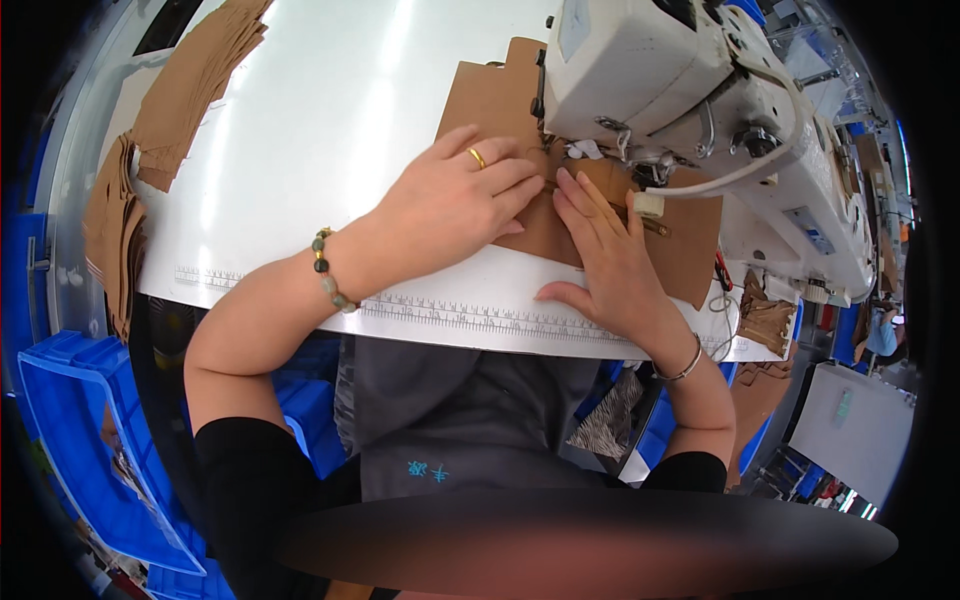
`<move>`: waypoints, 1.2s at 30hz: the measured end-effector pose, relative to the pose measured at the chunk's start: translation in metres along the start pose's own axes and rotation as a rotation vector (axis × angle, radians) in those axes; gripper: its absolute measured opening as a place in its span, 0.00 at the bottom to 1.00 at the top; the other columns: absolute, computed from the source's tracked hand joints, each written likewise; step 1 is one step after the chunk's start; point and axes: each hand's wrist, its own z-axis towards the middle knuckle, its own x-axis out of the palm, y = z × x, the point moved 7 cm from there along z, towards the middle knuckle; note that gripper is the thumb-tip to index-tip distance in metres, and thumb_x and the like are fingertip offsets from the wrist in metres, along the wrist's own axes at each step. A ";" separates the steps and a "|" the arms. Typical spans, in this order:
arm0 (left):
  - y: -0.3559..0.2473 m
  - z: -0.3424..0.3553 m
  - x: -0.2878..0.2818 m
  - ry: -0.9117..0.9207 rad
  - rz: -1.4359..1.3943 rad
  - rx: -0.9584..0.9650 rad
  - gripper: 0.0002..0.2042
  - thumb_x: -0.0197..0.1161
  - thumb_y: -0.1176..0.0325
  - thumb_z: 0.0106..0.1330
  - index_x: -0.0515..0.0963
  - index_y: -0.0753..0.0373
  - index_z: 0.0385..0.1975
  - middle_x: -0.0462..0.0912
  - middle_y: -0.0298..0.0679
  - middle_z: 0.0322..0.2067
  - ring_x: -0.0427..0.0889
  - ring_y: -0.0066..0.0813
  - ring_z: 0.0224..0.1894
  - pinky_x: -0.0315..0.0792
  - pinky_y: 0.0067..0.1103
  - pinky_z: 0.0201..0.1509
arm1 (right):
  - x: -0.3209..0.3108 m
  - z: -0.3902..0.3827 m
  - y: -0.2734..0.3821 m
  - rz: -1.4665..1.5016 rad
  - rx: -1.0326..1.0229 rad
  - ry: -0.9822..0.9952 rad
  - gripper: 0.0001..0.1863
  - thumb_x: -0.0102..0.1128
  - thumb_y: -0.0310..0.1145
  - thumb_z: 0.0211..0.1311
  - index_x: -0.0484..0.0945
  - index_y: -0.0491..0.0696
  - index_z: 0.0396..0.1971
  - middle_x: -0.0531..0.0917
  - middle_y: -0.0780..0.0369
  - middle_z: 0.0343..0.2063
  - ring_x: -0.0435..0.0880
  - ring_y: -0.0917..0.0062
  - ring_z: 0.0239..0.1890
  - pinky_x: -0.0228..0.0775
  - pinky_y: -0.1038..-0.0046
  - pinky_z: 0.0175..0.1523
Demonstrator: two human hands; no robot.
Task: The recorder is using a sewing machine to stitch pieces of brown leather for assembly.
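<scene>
A brown flat piece (480, 95) with a smaller folded section lies under the white sewing machine (615, 70), with a short zipper-like strip (657, 227) at its right. My left hand (465, 190) is closed, fingers curled against the piece just left of the presser foot; what its fingertips hold is hidden. My right hand (610, 255) lies open, fingers stretched flat on the piece beside the foot, thumb out toward the table's ruler edge.
Stacked brown pieces (190, 90) sit at the table's (300, 120) left. Brown scraps (765, 320) and a red-handled tool (722, 268) lie at the right. Blue bins (70, 370) stand lower left. Another person (882, 335) is at far right.
</scene>
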 end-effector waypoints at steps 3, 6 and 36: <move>-0.003 -0.005 0.012 0.101 0.022 -0.045 0.21 0.71 0.60 0.63 0.84 0.61 0.53 0.83 0.34 0.56 0.80 0.35 0.60 0.75 0.29 0.63 | 0.002 -0.003 -0.005 -0.041 0.027 0.030 0.54 0.68 0.64 0.54 0.63 0.43 0.73 0.59 0.59 0.78 0.54 0.59 0.80 0.36 0.33 0.75; 0.000 -0.006 0.016 0.094 -0.001 -0.049 0.22 0.70 0.58 0.64 0.83 0.61 0.55 0.83 0.35 0.58 0.80 0.35 0.61 0.75 0.29 0.64 | 0.001 -0.003 -0.010 -0.009 0.049 0.055 0.55 0.68 0.65 0.53 0.62 0.45 0.74 0.59 0.61 0.78 0.52 0.60 0.80 0.33 0.32 0.75; 0.013 -0.003 0.031 0.061 -0.006 -0.126 0.22 0.64 0.54 0.69 0.81 0.58 0.58 0.81 0.35 0.61 0.78 0.34 0.65 0.71 0.29 0.68 | -0.203 -0.157 -0.113 -0.517 -0.004 -1.172 0.20 0.49 0.33 0.76 0.87 0.37 0.33 0.88 0.55 0.29 0.86 0.66 0.32 0.80 0.65 0.41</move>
